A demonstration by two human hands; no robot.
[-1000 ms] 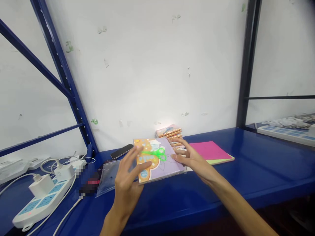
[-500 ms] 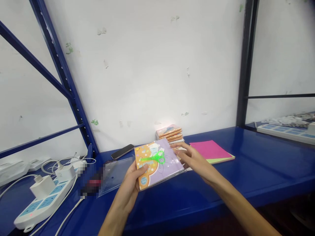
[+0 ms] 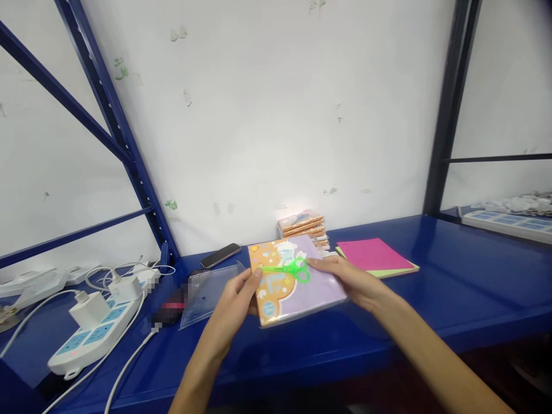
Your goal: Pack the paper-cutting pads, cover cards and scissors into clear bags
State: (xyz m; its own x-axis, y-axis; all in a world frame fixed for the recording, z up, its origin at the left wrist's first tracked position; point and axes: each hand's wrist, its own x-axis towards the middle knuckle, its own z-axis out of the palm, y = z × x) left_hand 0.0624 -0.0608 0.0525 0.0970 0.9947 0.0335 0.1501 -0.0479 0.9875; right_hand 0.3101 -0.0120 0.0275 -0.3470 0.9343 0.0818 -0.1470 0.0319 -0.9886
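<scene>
Both of my hands hold a plastic-wrapped booklet (image 3: pixel 297 284) with an orange and lilac cover, just above the blue shelf. My left hand (image 3: pixel 233 302) grips its left edge, thumb on the front. My right hand (image 3: pixel 349 280) holds its right side, fingers reaching over the cover. Green-handled scissors (image 3: pixel 293 270) lie across the front of the booklet, just left of my right fingertips. Behind the booklet sits a stack of orange booklets (image 3: pixel 302 224), partly hidden by it.
A pink and green paper pad (image 3: pixel 373 256) lies right of the stack. A black phone (image 3: pixel 221 256) and a clear plastic sleeve (image 3: pixel 207 299) lie to the left. Further left are a white power strip (image 3: pixel 92 336) with plugged-in chargers and cables. A blurred dark object (image 3: pixel 166 307) sits beside the sleeve.
My right hand has come down onto the booklet's right side, so both hands now grip it. The booklet has shifted right and turned slightly. The view has tilted a little.
</scene>
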